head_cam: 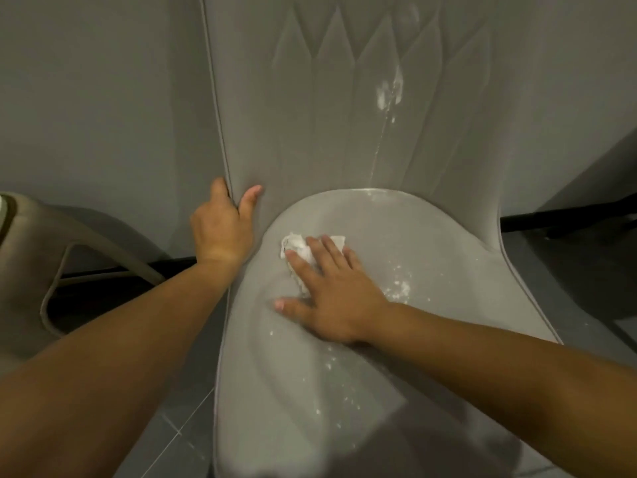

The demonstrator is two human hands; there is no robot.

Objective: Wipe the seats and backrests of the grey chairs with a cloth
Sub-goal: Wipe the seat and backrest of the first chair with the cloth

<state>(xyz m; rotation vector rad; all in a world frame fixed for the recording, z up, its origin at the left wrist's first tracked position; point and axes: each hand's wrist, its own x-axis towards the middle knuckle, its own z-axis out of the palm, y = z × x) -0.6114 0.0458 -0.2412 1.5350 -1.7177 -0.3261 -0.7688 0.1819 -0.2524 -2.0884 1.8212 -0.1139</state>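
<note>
Wiping the seat point(396, 339): my right hand point(331, 294) presses spread fingers on the white cloth point(296, 244); left hand point(222, 225) grips the backrest point(344, 132) edge. Next, specks right of the cloth.

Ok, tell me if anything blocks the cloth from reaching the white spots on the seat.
Nothing visible does. The right hand presses the cloth flat on the seat, and bare seat lies between it and the white spots beside the wrist.

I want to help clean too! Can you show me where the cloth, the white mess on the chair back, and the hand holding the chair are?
cloth point(297, 243): head view, bunched white part beyond the fingers.
white mess point(388, 91): head view, biggest smear on the backrest.
left hand point(222, 229): head view, back of the hand.
</note>
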